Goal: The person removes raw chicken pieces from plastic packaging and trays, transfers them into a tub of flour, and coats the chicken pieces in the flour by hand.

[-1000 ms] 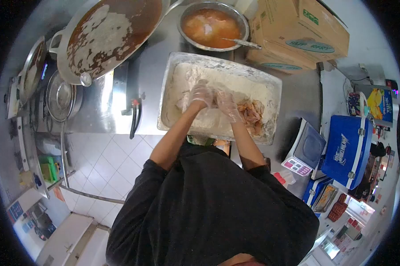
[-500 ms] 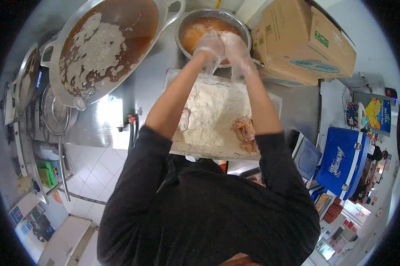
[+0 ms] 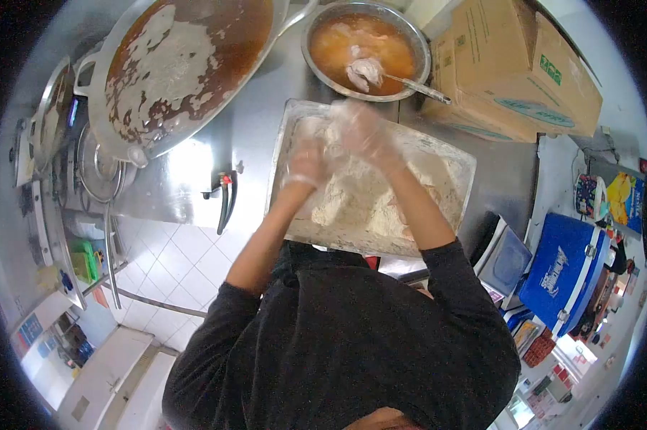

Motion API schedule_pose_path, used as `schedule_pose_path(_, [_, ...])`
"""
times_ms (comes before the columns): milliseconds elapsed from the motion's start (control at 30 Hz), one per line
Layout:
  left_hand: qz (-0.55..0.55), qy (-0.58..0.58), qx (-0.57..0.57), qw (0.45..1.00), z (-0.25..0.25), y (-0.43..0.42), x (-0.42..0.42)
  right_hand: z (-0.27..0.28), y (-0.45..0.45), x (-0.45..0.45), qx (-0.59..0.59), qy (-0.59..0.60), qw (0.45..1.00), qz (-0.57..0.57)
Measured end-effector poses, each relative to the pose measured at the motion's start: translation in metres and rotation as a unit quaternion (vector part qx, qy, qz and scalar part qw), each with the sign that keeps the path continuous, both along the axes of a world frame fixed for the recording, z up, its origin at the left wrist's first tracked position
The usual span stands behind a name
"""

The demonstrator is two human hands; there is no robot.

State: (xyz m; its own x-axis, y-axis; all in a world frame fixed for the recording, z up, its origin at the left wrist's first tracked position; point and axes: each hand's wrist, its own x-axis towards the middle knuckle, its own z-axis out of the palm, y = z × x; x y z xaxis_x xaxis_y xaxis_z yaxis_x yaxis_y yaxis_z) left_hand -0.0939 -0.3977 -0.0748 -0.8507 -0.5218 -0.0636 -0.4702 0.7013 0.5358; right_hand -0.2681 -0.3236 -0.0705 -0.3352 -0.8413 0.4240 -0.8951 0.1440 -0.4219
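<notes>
Both my hands wear clear plastic gloves and are smeared by motion over a tray of white flour (image 3: 277,172). Toward the tray's far left is my left hand (image 3: 309,161). My right hand (image 3: 366,132) is beside it, near the far edge. Their fingers are too blurred to show what, if anything, they hold. Floury lumps (image 3: 391,215) lie in the near right part of the tray, partly behind my right forearm. Beyond the tray stands a metal bowl (image 3: 305,54) of orange liquid. A metal-handled utensil (image 3: 427,89) rests on its rim, a pale lump (image 3: 365,73) at its inner end.
A large two-handled pot (image 3: 94,118) of brown liquid with pale foam stands at the left. Cardboard boxes (image 3: 510,79) crowd the back right. A blue cooler (image 3: 563,269) is farther right. A black-and-red hose end (image 3: 227,197) hangs at the counter's front edge.
My hands have come back from the bowl to the flour tray and moved apart. The utensil and pale lump in the bowl are now uncovered. The pieces at the tray's right look more floury.
</notes>
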Motion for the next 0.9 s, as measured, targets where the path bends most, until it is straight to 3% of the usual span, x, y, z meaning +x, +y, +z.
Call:
schedule_pose_path(133, [-0.088,-0.207,-0.058,0.973,-0.039,0.043,0.049,-0.067,-0.009,0.048,0.178,-0.007,0.965,0.195])
schedule_pose_path(233, [-0.052,-0.153,-0.135,0.978,-0.076,0.062,0.054,-0.061,-0.009,0.052,0.179,0.288,0.922,0.185])
schedule_pose_path(333, [-0.149,-0.179,-0.283,0.930,-0.088,0.056,0.059,-0.083,0.005,0.040,0.092,0.259,0.947,0.166])
schedule_pose_path(433, [-0.059,-0.194,0.030,0.979,-0.053,0.039,0.064,-0.057,0.026,0.035,0.294,0.157,0.933,0.139])
schedule_pose_path(533, [-0.092,-0.246,-0.057,0.963,-0.067,0.029,0.075,-0.035,0.081,0.028,-0.027,0.061,0.989,0.129])
schedule_pose_path(567, [-0.077,-0.215,-0.072,0.971,-0.066,0.032,0.076,-0.009,0.090,0.034,0.193,0.001,0.980,0.054])
schedule_pose_path(600, [-0.063,-0.183,-0.089,0.977,-0.065,0.037,0.073,0.022,0.097,0.040,0.402,-0.058,0.913,-0.025])
schedule_pose_path(700, [-0.087,-0.132,-0.202,0.967,-0.077,0.060,0.049,0.042,0.135,0.060,0.437,-0.145,0.878,-0.131])
schedule_pose_path(733, [-0.107,-0.122,-0.249,0.955,-0.086,0.069,0.040,0.029,0.154,0.063,0.419,-0.134,0.889,-0.128])
schedule_pose_path(833, [-0.133,-0.246,-0.135,0.951,-0.056,0.065,0.007,-0.011,0.200,0.072,0.381,-0.126,0.908,-0.116])
schedule_pose_path(900, [-0.144,-0.273,-0.099,0.946,-0.075,0.052,-0.012,-0.013,0.215,0.080,0.380,-0.151,0.907,-0.104])
